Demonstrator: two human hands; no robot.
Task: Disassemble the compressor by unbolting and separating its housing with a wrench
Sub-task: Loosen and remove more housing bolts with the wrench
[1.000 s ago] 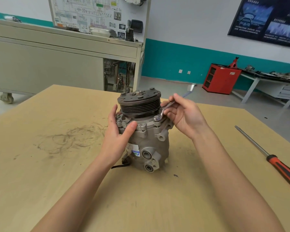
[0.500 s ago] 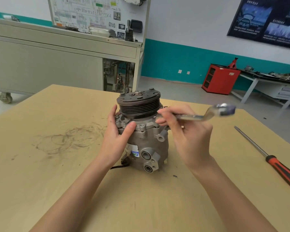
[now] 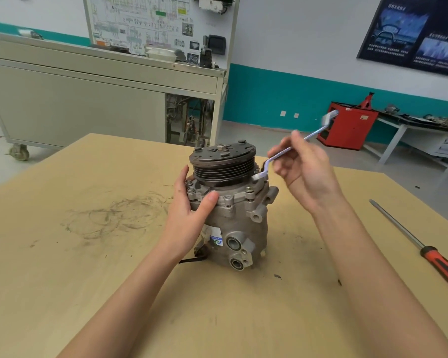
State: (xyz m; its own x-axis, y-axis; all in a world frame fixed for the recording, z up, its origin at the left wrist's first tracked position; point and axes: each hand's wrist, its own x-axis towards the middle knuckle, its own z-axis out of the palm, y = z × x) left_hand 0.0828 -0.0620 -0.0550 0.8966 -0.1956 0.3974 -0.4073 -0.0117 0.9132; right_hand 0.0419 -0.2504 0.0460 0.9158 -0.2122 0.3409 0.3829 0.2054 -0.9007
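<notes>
Two hands busy: my left hand (image 3: 189, 215) grips the upright compressor (image 3: 239, 218), pulley (image 3: 223, 165) up; my right hand (image 3: 308, 174) pinches the wrench (image 3: 312, 134), slanting up and right from it.

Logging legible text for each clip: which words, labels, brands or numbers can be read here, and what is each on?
No text here can be read with certainty.
sticker on the compressor: blue logo, print too small to read.
poster on the wall: white lines of text, blurred.
diagram board: many tiny labels, unreadable.
red cabinet: small white labels, unreadable.
</notes>
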